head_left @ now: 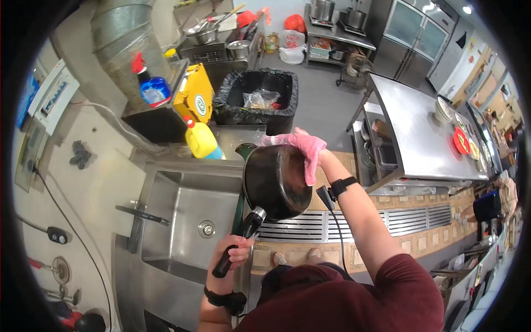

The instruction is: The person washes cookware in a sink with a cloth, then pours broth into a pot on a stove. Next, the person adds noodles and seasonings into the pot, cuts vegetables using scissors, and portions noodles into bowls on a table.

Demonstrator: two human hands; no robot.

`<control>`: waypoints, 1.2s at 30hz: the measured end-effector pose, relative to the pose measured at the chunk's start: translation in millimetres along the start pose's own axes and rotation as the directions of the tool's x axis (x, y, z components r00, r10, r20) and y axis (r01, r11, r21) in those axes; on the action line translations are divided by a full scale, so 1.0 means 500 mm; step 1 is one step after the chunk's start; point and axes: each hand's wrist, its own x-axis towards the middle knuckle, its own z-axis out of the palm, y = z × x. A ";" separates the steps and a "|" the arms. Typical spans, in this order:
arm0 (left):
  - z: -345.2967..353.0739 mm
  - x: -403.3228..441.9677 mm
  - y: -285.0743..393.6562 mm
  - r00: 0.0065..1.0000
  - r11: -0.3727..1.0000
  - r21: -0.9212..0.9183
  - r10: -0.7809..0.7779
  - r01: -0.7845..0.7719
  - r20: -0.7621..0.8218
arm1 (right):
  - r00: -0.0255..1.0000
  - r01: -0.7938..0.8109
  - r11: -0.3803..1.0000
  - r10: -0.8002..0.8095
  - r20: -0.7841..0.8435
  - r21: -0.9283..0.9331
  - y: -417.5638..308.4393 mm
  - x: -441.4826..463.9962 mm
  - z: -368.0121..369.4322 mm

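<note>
A dark saucepan (279,182) is held up tilted on its side, at the right edge of the sink. My left hand (239,252) is closed around its black handle. A pink cloth (307,148) lies over the far side of the pan. My right hand (301,133) is at that cloth, pressing it against the pan's outer wall; the cloth covers most of its fingers. Brownish marks show on the pan's base. The inside of the pan is turned away from view.
To the left is a steel sink (185,221) with a black faucet (142,214). Beyond it stand a yellow bottle (200,139), a blue spray bottle (153,88) and a black-lined bin (227,102). A steel table (412,130) with bowls is at right. A person stands at far right.
</note>
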 end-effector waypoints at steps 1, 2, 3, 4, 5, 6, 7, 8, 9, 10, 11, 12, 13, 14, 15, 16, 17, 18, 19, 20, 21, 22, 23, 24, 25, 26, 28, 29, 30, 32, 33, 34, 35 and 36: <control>-0.017 0.021 0.007 0.992 0.992 -0.096 -0.068 0.079 0.109 | 0.997 -0.059 0.822 0.080 -0.013 0.566 0.079 -0.022 -0.002; -0.020 0.040 0.010 0.987 0.985 -0.139 -0.082 0.101 0.138 | 0.989 -0.061 0.351 0.145 0.011 0.934 0.128 -0.046 0.002; -0.019 0.060 0.013 0.981 0.976 -0.177 -0.095 0.125 0.167 | 0.975 0.014 0.318 0.206 -0.084 0.948 0.140 -0.072 0.013; -0.016 0.083 0.016 0.975 0.966 -0.213 -0.108 0.149 0.196 | 0.947 0.095 0.290 0.267 -0.176 0.952 0.149 -0.100 0.028; -0.013 0.105 0.014 0.971 0.961 -0.232 -0.098 0.148 0.217 | 0.907 0.178 0.266 0.329 -0.263 0.947 0.155 -0.129 0.047; 0.000 0.130 0.014 0.980 0.973 -0.190 -0.100 0.132 0.171 | 0.853 0.263 0.247 0.391 -0.344 0.933 0.163 -0.158 0.067; 0.022 0.160 0.013 0.987 0.982 -0.147 -0.099 0.117 0.123 | 0.788 0.347 0.230 0.454 -0.416 0.909 0.171 -0.188 0.082; 0.044 0.191 0.006 0.993 0.989 -0.103 -0.095 0.103 0.076 | 0.714 0.428 0.217 0.515 -0.475 0.877 0.181 -0.217 0.091; 0.071 0.226 -0.011 0.998 0.998 -0.010 -0.056 0.055 -0.012 | 0.686 0.533 0.323 0.377 -0.622 0.782 0.236 -0.238 0.091; 0.098 0.260 -0.028 0.996 0.996 0.092 -0.003 0.012 -0.092 | 0.634 0.633 0.407 0.216 -0.742 0.659 0.327 -0.250 0.085; 0.109 0.300 -0.038 0.996 0.989 0.134 -0.055 0.064 -0.073 | 0.559 0.724 0.465 0.039 -0.828 0.510 0.379 -0.268 0.076; 0.118 0.342 -0.050 0.993 0.977 0.178 -0.106 0.115 -0.056 | 0.507 0.741 0.382 0.221 -0.833 0.552 0.379 -0.294 0.071; 0.139 0.377 -0.069 0.993 0.965 0.245 -0.071 0.092 -0.095 | 0.453 0.764 0.290 0.395 -0.799 0.576 0.361 -0.318 0.066; 0.153 0.420 -0.091 0.993 0.928 0.368 -0.009 0.052 -0.116 | 0.400 0.791 0.192 0.555 -0.729 0.580 0.342 -0.342 0.057; 0.176 0.457 -0.118 0.990 0.909 0.413 -0.004 0.061 -0.139 | 0.285 0.832 0.223 0.614 -0.736 0.509 0.284 -0.361 0.046; 0.204 0.498 -0.147 0.987 0.884 0.461 0.000 0.074 -0.159 | 0.201 0.903 0.164 0.655 -0.728 0.397 0.285 -0.375 0.031; 0.253 0.536 -0.195 0.962 0.843 0.537 0.162 -0.020 -0.218 | 0.113 0.958 0.112 0.696 -0.709 0.263 0.293 -0.404 0.018; 0.271 0.580 -0.228 0.978 0.828 0.560 0.112 0.006 -0.175 | 0.418 0.868 -0.144 0.731 -0.540 0.476 0.360 -0.445 0.015; 0.279 0.624 -0.262 0.979 0.728 0.686 0.152 -0.020 -0.133 | 0.528 0.822 -0.094 0.495 -0.690 0.561 0.333 -0.490 0.001; 0.283 0.665 -0.299 0.980 0.611 0.790 0.183 -0.055 -0.074 | 0.568 0.788 -0.214 0.615 -0.547 0.577 0.309 -0.529 -0.026; 0.292 0.695 -0.324 0.985 0.513 0.854 0.172 -0.084 -0.006 | 0.539 0.800 -0.218 0.668 -0.512 0.559 0.265 -0.580 -0.057; 0.306 0.726 -0.348 0.985 0.422 0.902 0.173 -0.097 0.025 | 0.515 0.810 -0.230 0.718 -0.468 0.539 0.236 -0.633 -0.084; 0.327 0.747 -0.368 0.992 0.345 0.937 0.129 -0.054 0.010 | 0.474 0.840 -0.209 0.733 -0.488 0.501 0.239 -0.689 -0.105; 0.358 0.768 -0.386 0.995 0.269 0.963 0.097 -0.020 -0.007 | 0.438 0.861 -0.187 0.746 -0.502 0.473 0.244 -0.745 -0.125; 0.389 0.792 -0.405 0.999 0.237 0.971 0.047 -0.006 -0.005 | 0.405 0.878 -0.168 0.759 -0.509 0.448 0.245 -0.797 -0.142; 0.417 0.810 -0.422 1.000 0.206 0.978 0.000 0.010 -0.011 | 0.399 0.880 -0.177 0.780 -0.483 0.441 0.242 -0.846 -0.155; 0.471 0.841 -0.447 0.994 0.152 0.987 -0.102 0.049 -0.034 | 0.387 0.881 -0.193 0.819 -0.424 0.432 0.225 -0.939 -0.173; 0.503 0.859 -0.457 0.986 0.126 0.989 -0.158 0.070 -0.050 | 0.377 0.903 -0.210 0.807 -0.455 0.376 0.242 -0.980 -0.174; 0.534 0.875 -0.466 0.976 0.100 0.991 -0.209 0.087 -0.065 | 0.319 0.933 -0.161 0.782 -0.535 0.322 0.259 -1.022 -0.179; 0.575 0.906 -0.480 0.948 0.019 0.993 -0.300 0.114 -0.103 | 0.196 0.976 -0.074 0.706 -0.680 0.205 0.317 -1.098 -0.192; 0.582 0.925 -0.481 0.930 -0.036 0.994 -0.353 0.099 -0.106 | -0.132 0.979 0.203 0.624 -0.770 -0.003 0.452 -1.131 -0.193; 0.593 0.945 -0.483 0.907 -0.093 0.992 -0.406 0.085 -0.115 | 0.360 0.923 -0.257 0.317 -0.877 0.286 0.413 -1.189 -0.219; 0.612 0.967 -0.490 0.905 -0.200 0.979 -0.408 0.044 -0.124 | 0.341 0.940 -0.140 0.350 -0.872 0.311 0.466 -1.218 -0.234; 0.637 0.986 -0.498 0.885 -0.236 0.971 -0.445 0.030 -0.135 | 0.322 0.947 -0.108 0.331 -0.887 0.303 0.489 -1.240 -0.252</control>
